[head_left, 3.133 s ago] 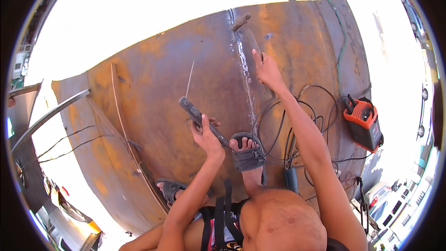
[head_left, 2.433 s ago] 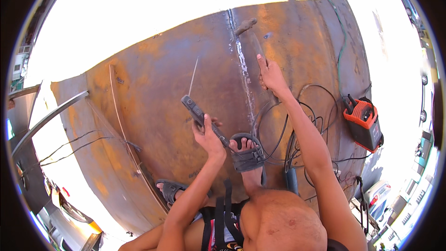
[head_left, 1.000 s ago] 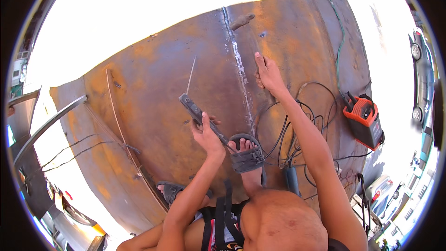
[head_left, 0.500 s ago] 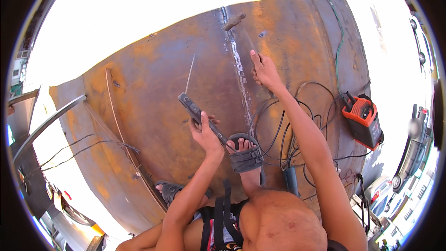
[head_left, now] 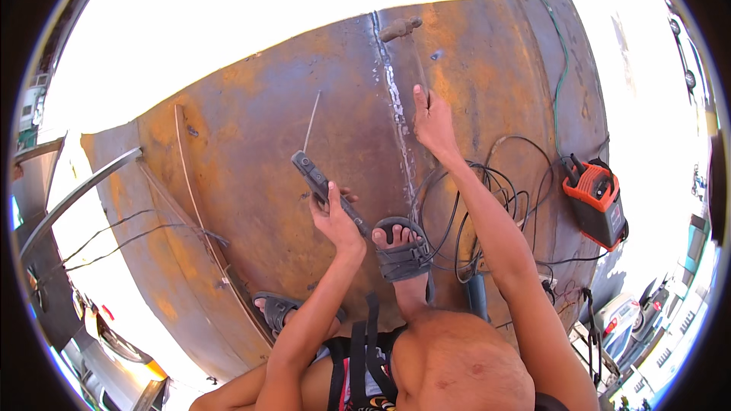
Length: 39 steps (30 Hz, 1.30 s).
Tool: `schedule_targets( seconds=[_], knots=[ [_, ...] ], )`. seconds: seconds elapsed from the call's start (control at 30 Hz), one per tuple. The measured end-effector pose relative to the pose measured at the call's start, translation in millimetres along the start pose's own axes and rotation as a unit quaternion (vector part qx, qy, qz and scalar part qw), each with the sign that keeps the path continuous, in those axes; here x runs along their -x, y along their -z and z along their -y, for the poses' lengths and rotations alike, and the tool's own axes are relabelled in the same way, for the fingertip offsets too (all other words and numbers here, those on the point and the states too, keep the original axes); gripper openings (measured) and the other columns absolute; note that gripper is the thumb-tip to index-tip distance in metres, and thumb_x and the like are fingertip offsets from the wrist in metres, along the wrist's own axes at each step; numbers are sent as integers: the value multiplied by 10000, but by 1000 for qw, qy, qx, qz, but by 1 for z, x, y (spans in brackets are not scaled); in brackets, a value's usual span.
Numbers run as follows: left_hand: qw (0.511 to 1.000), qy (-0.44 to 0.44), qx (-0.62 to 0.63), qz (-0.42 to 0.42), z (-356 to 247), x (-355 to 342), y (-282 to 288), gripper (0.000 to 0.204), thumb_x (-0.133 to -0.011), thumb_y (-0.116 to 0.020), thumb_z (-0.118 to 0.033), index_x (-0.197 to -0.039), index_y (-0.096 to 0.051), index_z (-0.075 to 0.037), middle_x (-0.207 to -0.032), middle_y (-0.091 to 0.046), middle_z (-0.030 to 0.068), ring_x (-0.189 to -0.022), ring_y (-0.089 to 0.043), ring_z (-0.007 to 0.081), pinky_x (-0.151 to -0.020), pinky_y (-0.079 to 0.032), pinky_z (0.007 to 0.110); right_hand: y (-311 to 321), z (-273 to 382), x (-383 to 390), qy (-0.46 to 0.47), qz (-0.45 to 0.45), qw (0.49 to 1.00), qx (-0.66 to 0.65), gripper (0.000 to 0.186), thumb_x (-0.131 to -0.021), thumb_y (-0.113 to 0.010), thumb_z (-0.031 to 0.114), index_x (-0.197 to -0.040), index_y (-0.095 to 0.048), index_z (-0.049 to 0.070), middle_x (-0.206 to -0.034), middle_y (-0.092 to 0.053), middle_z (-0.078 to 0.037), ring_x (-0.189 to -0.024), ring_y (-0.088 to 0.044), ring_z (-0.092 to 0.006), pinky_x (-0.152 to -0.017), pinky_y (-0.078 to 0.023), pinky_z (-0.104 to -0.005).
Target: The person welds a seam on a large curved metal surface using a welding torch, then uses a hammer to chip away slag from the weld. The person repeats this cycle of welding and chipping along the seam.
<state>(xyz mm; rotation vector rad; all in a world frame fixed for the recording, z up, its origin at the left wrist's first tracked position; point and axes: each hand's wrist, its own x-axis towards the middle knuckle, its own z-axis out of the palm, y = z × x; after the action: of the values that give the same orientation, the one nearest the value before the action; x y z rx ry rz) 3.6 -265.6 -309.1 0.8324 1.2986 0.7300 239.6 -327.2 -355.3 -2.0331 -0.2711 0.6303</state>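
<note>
My left hand (head_left: 335,217) is closed round a black welding electrode holder (head_left: 311,171). A thin welding rod (head_left: 312,122) sticks up out of its jaw, angled over the bare metal. My right hand (head_left: 435,125) grips the handle of a hammer (head_left: 401,28), whose rusty head hangs over the far part of the weld seam (head_left: 394,95). Whether the head touches the metal I cannot tell. The seam runs away from my sandalled foot (head_left: 402,251) across the rust-stained steel plate (head_left: 251,129), with pale, bright patches along it.
An orange and black welding machine (head_left: 594,202) stands at the right. Black cables (head_left: 495,183) lie coiled beneath my right arm, near a blue-grey tool (head_left: 477,297). A green cable (head_left: 564,53) runs along the right side. Long metal strips (head_left: 194,190) lie at the left; parked cars show beyond the right edge.
The hammer head has shifted slightly right and its angle has turned, with my right hand tilting along. My left hand, electrode holder and rod stay nearly where they were.
</note>
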Motion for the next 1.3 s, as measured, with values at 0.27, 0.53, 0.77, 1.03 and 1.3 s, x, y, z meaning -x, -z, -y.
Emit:
schedule_targets(
  seconds=[0.27, 0.53, 0.77, 1.03, 1.3],
  knots=[
    [1000, -25, 1, -4, -8, -10, 2, 312, -1016, -679, -295, -1142, -561, -35, -902, -640, 70, -723, -645, 177, -679, -481, 299, 4, 16, 8, -51, 0, 997, -60, 557, -1096, -464, 485, -846, -524, -9, -609, -556, -91, -466, -570, -180, -462, -451, -381],
    [1000, -20, -3, -1, -6, -9, -1, 324, -1018, -678, -306, -1148, -562, -32, -909, -640, 73, -737, -648, 180, -691, -482, 308, 10, 13, -4, -25, 20, 999, 3, 573, -1094, -456, 499, -837, -530, -8, -618, -564, -119, -450, -567, -199, -476, -457, -376],
    [1000, -12, -1, -3, -8, -7, 1, 325, -1020, -674, -301, -1162, -561, -31, -898, -642, 67, -733, -649, 179, -683, -479, 304, 15, 12, -4, -70, 66, 995, -8, 583, -1091, -457, 513, -826, -526, -1, -580, -545, -98, -443, -565, -194, -456, -447, -379],
    [1000, -29, 9, -7, -13, -5, -1, 325, -1015, -683, -271, -1185, -559, -25, -899, -642, 73, -726, -652, 172, -684, -485, 299, 23, 8, 29, -70, 59, 995, -30, 539, -1084, -480, 526, -843, -473, 44, -597, -504, -34, -438, -478, -121, -417, -383, -317],
    [1000, -23, 1, -6, -17, -8, -1, 323, -1013, -683, -265, -1182, -558, -19, -904, -643, 73, -725, -650, 171, -691, -490, 304, 24, 12, 27, -102, 47, 990, -81, 557, -1084, -490, 510, -829, -512, 15, -562, -532, -53, -431, -538, -150, -428, -422, -332]
  ],
)
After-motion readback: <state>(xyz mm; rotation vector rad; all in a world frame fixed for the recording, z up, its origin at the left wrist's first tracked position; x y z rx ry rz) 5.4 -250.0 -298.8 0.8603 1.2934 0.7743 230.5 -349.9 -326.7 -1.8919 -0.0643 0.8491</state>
